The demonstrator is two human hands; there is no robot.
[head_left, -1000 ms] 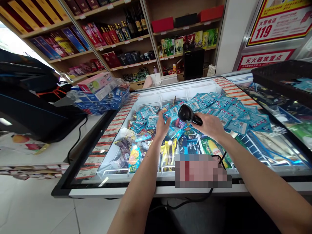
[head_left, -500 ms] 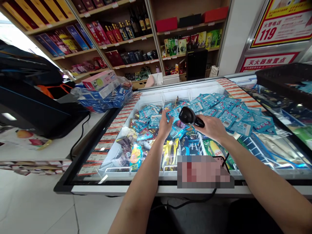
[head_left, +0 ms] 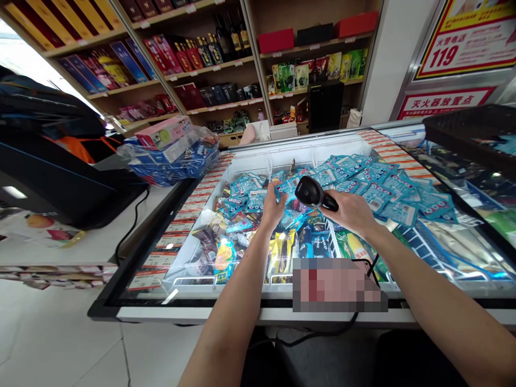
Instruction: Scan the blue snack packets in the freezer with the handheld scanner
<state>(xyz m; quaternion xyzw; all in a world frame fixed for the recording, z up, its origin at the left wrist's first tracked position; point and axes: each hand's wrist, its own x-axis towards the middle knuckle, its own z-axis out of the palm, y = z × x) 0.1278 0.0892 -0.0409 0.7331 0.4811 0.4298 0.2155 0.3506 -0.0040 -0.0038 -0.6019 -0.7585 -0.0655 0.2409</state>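
Observation:
My right hand (head_left: 351,212) is closed round the handle of a black barcode scanner (head_left: 308,191), whose head points left. Just left of the scanner, my left hand (head_left: 274,204) pinches the edge of a blue packet (head_left: 288,188). The scanner's head is close to this packet and overlaps its right end. To the right, a spread-out pile of similar blue packets (head_left: 377,183) lies on the freezer's glass top. A smaller group of blue packets (head_left: 246,185) lies to the left of my left hand.
Through the glass of the chest freezer (head_left: 181,310), bagged ice creams (head_left: 282,250) show. A blurred-out flat object lies at the near edge, with a cable (head_left: 314,339) below. Plastic-wrapped boxes (head_left: 173,156) stand left, a black basket (head_left: 471,131) right, stocked shelves (head_left: 209,67) behind.

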